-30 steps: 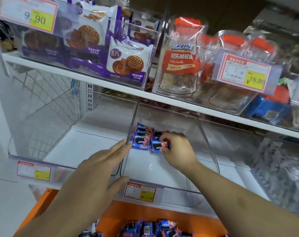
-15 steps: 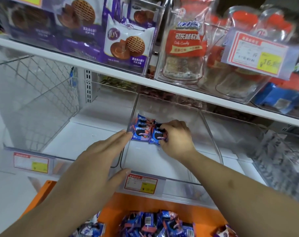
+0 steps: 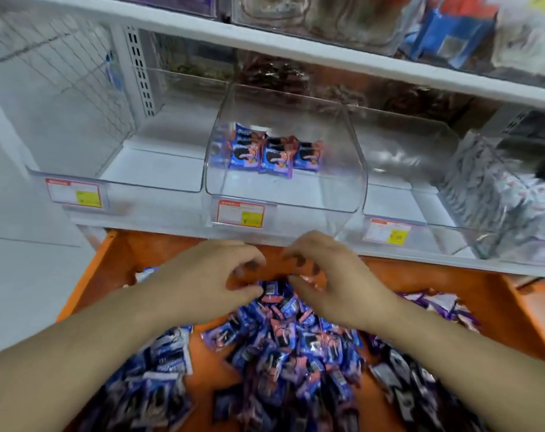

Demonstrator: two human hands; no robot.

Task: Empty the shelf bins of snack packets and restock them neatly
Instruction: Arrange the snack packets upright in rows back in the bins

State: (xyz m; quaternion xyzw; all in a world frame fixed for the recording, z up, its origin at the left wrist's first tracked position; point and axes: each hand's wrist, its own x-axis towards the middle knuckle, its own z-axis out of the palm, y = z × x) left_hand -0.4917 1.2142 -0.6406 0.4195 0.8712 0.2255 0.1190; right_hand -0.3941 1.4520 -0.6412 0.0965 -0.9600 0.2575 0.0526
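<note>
The clear middle bin point(image 3: 283, 210) on the white shelf holds a short row of blue-and-pink snack packets point(image 3: 274, 154) standing at its back. Below the shelf, an orange tray point(image 3: 109, 275) carries a big loose pile of the same packets point(image 3: 290, 347). My left hand point(image 3: 202, 282) and my right hand point(image 3: 336, 282) hover side by side over the far end of the pile. Their fingers are loosely curled. The two thumbs flank one packet point(image 3: 270, 289) at the top of the heap, and no grip on it shows.
A clear bin point(image 3: 115, 182) stands to the left with no packets in it, and another point(image 3: 421, 226) stands to the right. Further right, a bin of silver packets point(image 3: 508, 201) is full. The upper shelf board point(image 3: 327, 51) overhangs the bins. Price tags point(image 3: 240, 213) hang along the shelf front.
Both hands have left the middle bin and come down to the pile in the orange tray. The packets my right hand was setting stay in the bin. The view has tilted downward.
</note>
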